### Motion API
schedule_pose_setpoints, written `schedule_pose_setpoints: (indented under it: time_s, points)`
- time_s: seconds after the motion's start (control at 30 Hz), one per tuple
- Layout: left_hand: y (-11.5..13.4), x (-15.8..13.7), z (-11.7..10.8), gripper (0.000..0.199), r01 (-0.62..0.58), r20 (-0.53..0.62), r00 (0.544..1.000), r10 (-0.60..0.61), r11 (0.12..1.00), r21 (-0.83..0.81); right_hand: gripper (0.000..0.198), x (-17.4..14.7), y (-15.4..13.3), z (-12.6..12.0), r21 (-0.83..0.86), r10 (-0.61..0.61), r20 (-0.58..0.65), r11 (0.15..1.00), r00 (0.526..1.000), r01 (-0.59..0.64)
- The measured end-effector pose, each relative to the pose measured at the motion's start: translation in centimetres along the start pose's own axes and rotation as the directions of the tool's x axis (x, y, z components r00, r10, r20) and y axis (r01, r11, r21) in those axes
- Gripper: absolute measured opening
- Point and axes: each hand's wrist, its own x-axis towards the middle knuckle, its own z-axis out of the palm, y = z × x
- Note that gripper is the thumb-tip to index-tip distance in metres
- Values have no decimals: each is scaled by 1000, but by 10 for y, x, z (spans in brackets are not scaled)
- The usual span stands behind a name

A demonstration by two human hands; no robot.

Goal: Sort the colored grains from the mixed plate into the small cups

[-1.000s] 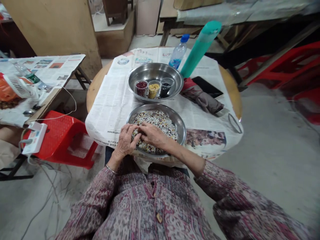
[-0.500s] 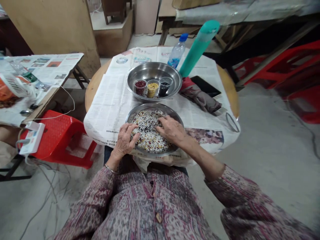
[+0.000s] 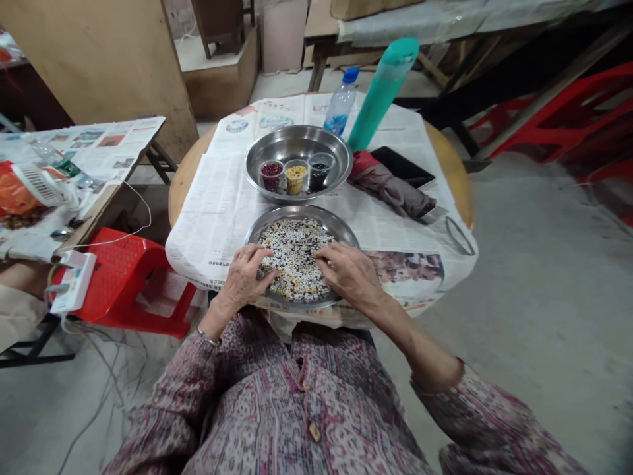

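Observation:
A steel basin (image 3: 349, 227) near the table's front edge holds a spread of mixed white, black, yellow and dark red grains and beans (image 3: 297, 257). At its left rim rests my left hand (image 3: 244, 274), thumb and fingers apart at the edge of the grains. Over the right side of the mix is my right hand (image 3: 351, 270), fingers curled and tips drawn together; whatever they hold is too small to make out. Just behind stands a second steel basin (image 3: 297, 138) with three clear cups: dark red beans (image 3: 271, 175), yellow kernels (image 3: 295, 177) and black beans (image 3: 320, 173).
Newspaper (image 3: 208, 198) covers the round table. Behind the basins stand a blue-capped bottle (image 3: 340, 102) and a tall green bottle (image 3: 383, 92). A folded umbrella (image 3: 395, 188) and a dark tablet-like object (image 3: 403, 166) lie right. A power strip (image 3: 74, 280) sits on a red stool (image 3: 119, 277) at left.
My right hand has drawn back a little to the right, its fingers now closer together. My left hand stays at the left rim. The whole view has shifted slightly.

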Motion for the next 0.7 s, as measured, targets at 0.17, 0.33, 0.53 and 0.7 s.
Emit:
schedule_pose_setpoints:
  time_s: [0.17,0.33,0.53,0.7]
  points:
    - [6,16,-13,55,-97,331,943,40,983,157,18,-19,5,2,21,55,-148,998,987,-52]
    - [10,27,10,47,-68,440,898,3,989,131,17,-29,2,16,152,163,-214,980,963,-132]
    - [22,52,49,29,-37,375,924,76,993,-108,19,-31,0,25,366,251,-323,922,913,-125]
    - [27,87,70,29,-116,304,938,168,976,-182,19,-34,1,26,366,265,-369,923,891,-122]
